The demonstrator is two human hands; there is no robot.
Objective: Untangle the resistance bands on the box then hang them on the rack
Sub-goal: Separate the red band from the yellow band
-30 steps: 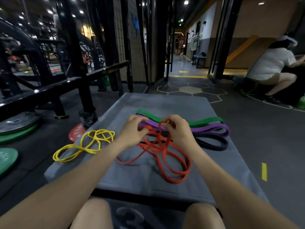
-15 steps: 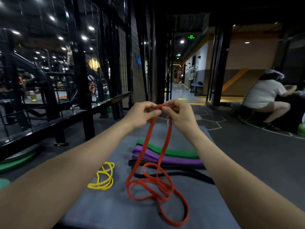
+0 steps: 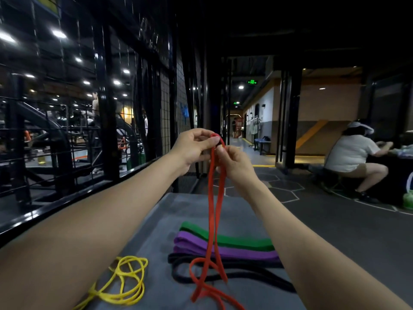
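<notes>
Box: grey padded top, everything's still sitting on it, nothing hung so far.
Flat bands: green, purple and black lie side by side mid-box, look tidy already.
Red band: top held up above the box, bottom still twisted in a knot on it.
Yellow band: left edge of the box, looped up, untouched.
Hands: left hand and right hand both pinch the red band's top.
Progress: early, I'd say.

Both forearms are bare, no sleeves, watch or rings showing
</notes>
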